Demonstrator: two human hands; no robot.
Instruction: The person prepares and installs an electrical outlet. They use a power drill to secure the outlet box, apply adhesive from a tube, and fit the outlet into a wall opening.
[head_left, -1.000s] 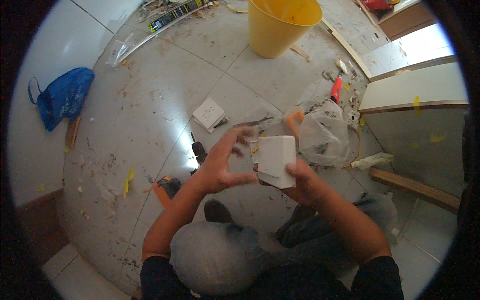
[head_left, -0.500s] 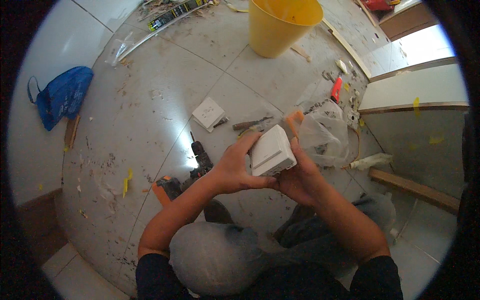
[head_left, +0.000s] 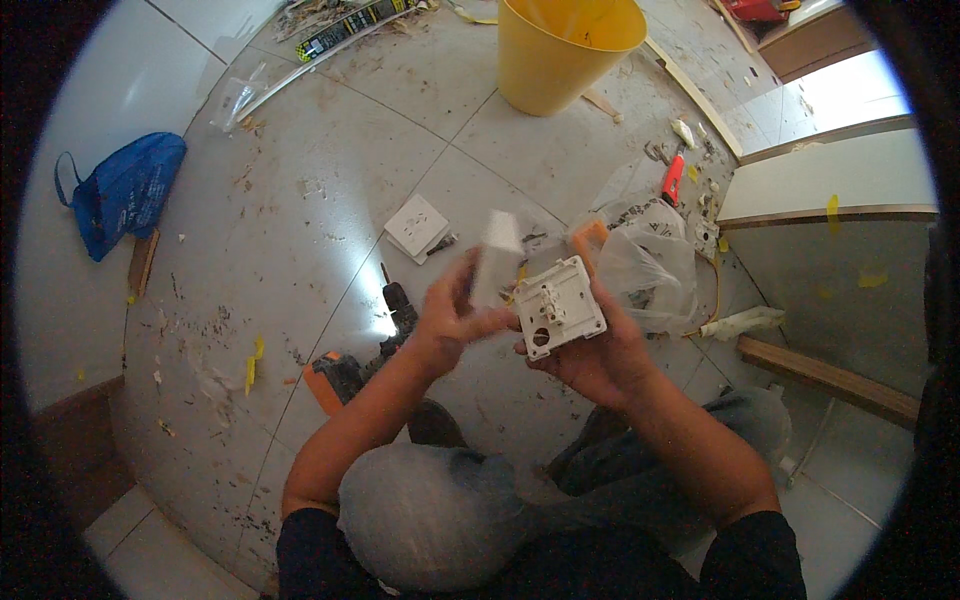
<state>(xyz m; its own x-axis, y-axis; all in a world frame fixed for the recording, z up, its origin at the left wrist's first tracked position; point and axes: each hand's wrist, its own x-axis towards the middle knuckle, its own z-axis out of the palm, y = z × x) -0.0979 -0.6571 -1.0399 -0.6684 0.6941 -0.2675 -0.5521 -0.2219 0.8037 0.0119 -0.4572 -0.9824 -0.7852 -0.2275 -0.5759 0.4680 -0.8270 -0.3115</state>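
Note:
In my right hand (head_left: 612,358) is the white base of a wall switch (head_left: 575,318), its inner side up with a small mechanism in the middle and a round hole near one corner. My left hand (head_left: 445,315) grips the white switch cover (head_left: 498,262), blurred by motion and held just left of the base, apart from it. On the floor beyond my left hand lie white socket plates (head_left: 416,224). A cordless drill (head_left: 400,308), black and orange, rests left of my left wrist, partly hidden by that arm.
A clear plastic bag (head_left: 655,280) lies right of my hands, near a red utility knife (head_left: 674,180). Farther off stands a yellow bucket (head_left: 545,75). A blue bag (head_left: 128,195) leans at the left wall. At right, a wooden strip (head_left: 830,380) lies beside a cabinet panel (head_left: 850,270).
The switch, whole in both hands before, is now in two parts. My left hand has moved left with the cover; the base stays in my right hand, its inside now showing.

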